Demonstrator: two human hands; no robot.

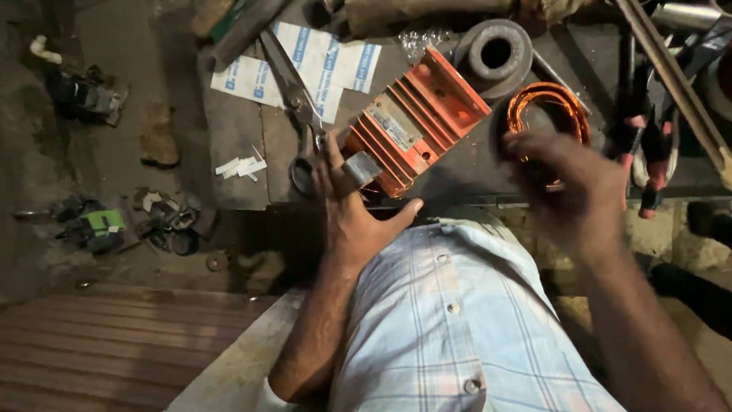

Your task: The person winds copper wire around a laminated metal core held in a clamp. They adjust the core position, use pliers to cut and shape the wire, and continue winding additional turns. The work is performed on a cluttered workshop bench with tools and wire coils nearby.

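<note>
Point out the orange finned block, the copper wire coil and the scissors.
Orange finned block (415, 122): head view, on its ribbed top face.
Copper wire coil (549, 98): head view, on the upper arc of the loop.
Scissors (293, 91): head view, on the blades near the pivot.

The finned block (415, 122) looks like orange painted metal, the coil (550, 103) glossy copper wire, the tabletop (236, 145) rough, matt wood.

An orange finned metal block (415, 122) lies tilted on the bench beside a copper wire coil (547, 114).
</note>
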